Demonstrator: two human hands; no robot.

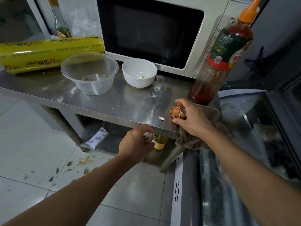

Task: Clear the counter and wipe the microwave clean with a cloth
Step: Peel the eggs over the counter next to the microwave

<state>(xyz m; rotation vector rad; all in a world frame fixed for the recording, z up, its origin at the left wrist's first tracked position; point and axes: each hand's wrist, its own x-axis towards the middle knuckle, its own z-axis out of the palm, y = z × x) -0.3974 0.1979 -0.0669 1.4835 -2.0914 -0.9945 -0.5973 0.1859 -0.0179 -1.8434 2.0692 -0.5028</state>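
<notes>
Presently: eggshell, brown, cracked, at the counter front edge, pinched by right hand fingertips for removal. Shell fragment just beside. Left hand curled round more shell below the edge. Cloth draped under right wrist, ready for the microwave. White bowl and clear tub remain.

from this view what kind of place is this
Most likely a working kitchen, perhaps a small food shop: a microwave on a stainless steel counter, a sauce bottle, used bowls, and what looks like a glass-topped freezer alongside.
</notes>
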